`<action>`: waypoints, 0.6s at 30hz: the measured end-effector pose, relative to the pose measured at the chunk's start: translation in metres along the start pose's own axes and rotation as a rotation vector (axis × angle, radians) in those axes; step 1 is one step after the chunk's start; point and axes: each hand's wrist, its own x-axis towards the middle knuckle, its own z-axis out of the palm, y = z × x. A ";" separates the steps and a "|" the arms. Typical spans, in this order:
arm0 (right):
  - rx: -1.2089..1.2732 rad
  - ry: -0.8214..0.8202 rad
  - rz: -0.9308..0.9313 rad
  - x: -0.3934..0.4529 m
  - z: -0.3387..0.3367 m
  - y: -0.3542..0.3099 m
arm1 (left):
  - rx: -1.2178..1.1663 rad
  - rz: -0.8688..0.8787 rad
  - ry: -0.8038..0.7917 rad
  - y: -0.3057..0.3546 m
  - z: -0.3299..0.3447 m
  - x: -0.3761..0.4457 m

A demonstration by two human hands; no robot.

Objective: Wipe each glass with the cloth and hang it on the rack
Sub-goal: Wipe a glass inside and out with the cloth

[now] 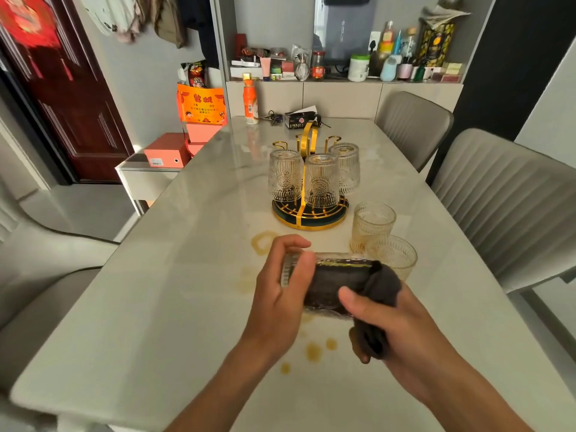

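Left hand (276, 302) holds glass (299, 269) — cloth (358, 285) stuffed inside.

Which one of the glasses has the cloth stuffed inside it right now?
The glass held sideways between both hands, with the dark cloth pushed into its mouth. The three on the rack hang upside down, and the two upright ones beside it hold no cloth.
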 end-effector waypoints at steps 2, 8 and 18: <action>0.167 0.009 0.047 -0.006 0.003 0.000 | 0.014 0.295 0.041 -0.008 -0.001 -0.009; -0.520 -0.022 -0.216 0.005 0.001 -0.004 | -0.083 -0.452 -0.053 0.008 0.003 0.033; -0.450 -0.070 -0.208 0.000 0.007 0.000 | -0.029 -0.312 0.051 0.004 0.003 0.027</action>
